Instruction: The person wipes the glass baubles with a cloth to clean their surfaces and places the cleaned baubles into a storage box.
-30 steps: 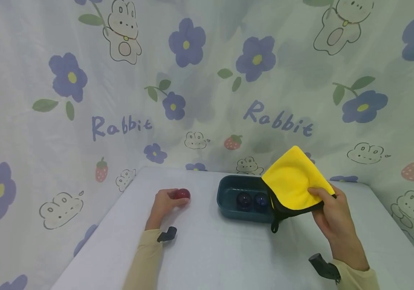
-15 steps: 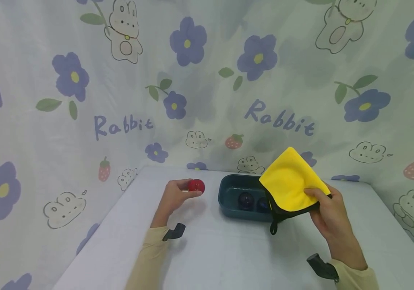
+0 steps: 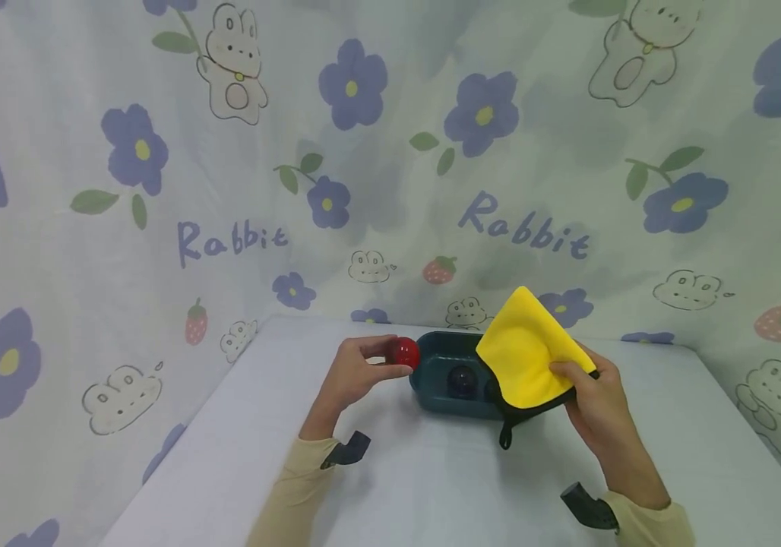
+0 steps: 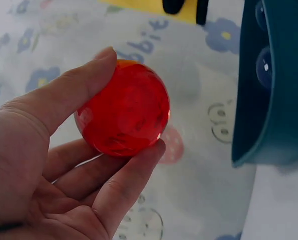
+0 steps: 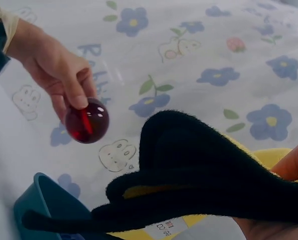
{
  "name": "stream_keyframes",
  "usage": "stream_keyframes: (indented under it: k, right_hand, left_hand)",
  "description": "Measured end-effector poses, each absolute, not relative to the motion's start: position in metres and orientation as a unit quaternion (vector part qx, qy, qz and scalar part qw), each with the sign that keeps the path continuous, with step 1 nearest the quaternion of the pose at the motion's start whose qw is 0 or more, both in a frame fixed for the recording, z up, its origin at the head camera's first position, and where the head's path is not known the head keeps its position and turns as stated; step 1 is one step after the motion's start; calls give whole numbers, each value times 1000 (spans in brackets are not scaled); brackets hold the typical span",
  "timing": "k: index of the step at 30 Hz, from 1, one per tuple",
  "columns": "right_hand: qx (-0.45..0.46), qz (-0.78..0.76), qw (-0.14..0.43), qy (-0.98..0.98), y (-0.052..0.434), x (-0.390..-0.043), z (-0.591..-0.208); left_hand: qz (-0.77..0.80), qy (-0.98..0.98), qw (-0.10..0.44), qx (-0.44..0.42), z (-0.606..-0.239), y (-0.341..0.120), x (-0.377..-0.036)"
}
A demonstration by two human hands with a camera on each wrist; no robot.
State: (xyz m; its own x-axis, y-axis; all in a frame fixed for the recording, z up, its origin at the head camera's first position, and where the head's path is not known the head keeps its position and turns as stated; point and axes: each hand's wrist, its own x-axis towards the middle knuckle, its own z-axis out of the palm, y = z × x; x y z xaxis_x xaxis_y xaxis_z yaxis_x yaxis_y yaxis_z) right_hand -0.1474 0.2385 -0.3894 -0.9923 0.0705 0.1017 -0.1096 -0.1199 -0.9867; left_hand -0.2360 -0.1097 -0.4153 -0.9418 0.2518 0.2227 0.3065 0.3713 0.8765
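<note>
My left hand [image 3: 362,370] pinches a glossy red ball [image 3: 405,352] between thumb and fingers, just left of the dark teal tray's [image 3: 431,391] left rim. The left wrist view shows the red ball [image 4: 123,115] in my fingertips with the tray wall [image 4: 279,100] to its right. My right hand [image 3: 585,391] grips a yellow cloth with a black underside [image 3: 523,353], held up over the tray's right part. A dark blue ball [image 3: 462,378] lies in the tray; the cloth hides whatever else is in there. From the right wrist view, the black side of the cloth [image 5: 199,170] fills the front, the red ball [image 5: 86,121] behind it.
The tray stands on a white table [image 3: 418,479] whose far and side edges meet a hanging cloth backdrop [image 3: 377,152] printed with flowers and rabbits. Black wrist-camera mounts [image 3: 346,452] show at both cuffs.
My left hand lifted the red ball off the table and carried it right, up to the tray's left rim. My right hand moved the cloth slightly left and lower over the tray.
</note>
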Motion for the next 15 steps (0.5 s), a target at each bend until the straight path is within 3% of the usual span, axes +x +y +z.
stream_keyframes:
  k: [7,15]
  right_hand:
    - [27,736,40,-675,231,-144,-386]
    - [33,708,53,-704,221,-142,-389]
  left_hand:
    - [-558,-801,-1,-218,-401,-73,-224]
    - [-557,-792,-18,-250,-396,-33,-215]
